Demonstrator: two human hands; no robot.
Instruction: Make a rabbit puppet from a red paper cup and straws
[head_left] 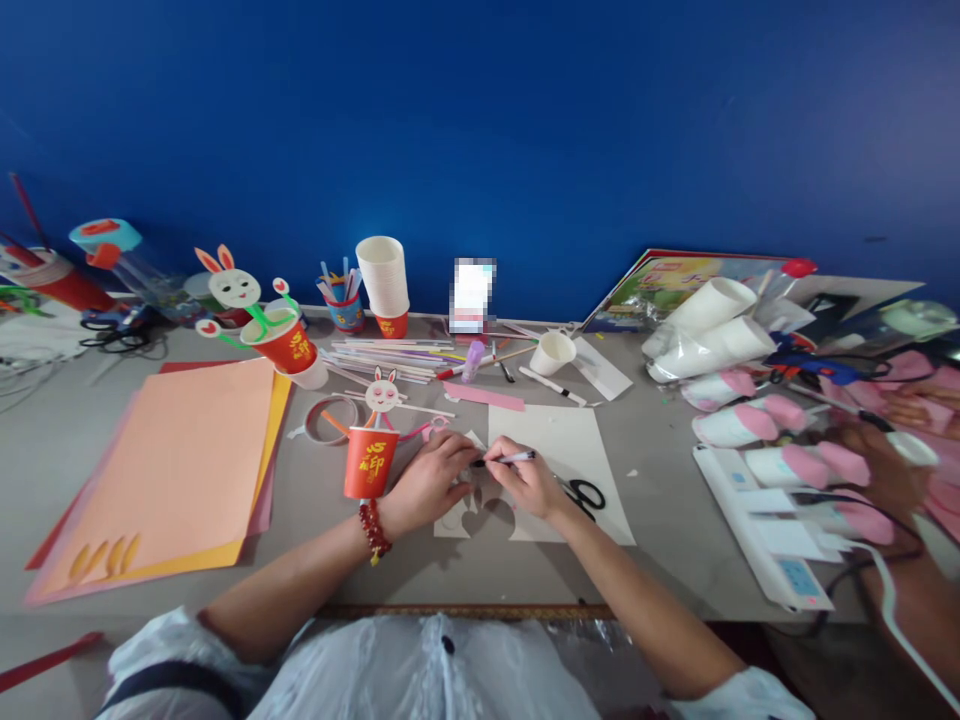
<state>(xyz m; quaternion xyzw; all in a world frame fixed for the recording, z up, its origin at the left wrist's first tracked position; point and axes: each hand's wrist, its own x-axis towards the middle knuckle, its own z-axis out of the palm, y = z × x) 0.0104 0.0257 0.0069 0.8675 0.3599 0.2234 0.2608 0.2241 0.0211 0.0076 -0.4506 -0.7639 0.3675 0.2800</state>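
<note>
My right hand is closed around a pen, its dark tip pointing left toward my left hand. My left hand lies on the table with bent fingers, holding down a small piece of white paper by the pen's tip. Beneath my hands is a white paper scrap with cut edges. A larger white sheet lies partly under my right hand, and black-handled scissors rest on it. Left of my left hand stands a red paper cup topped with a rabbit face.
Coloured paper sheets lie at left, near another rabbit cup. Straws, a tape roll, stacked white cups and a phone are behind. At right are a power strip and another person's hand.
</note>
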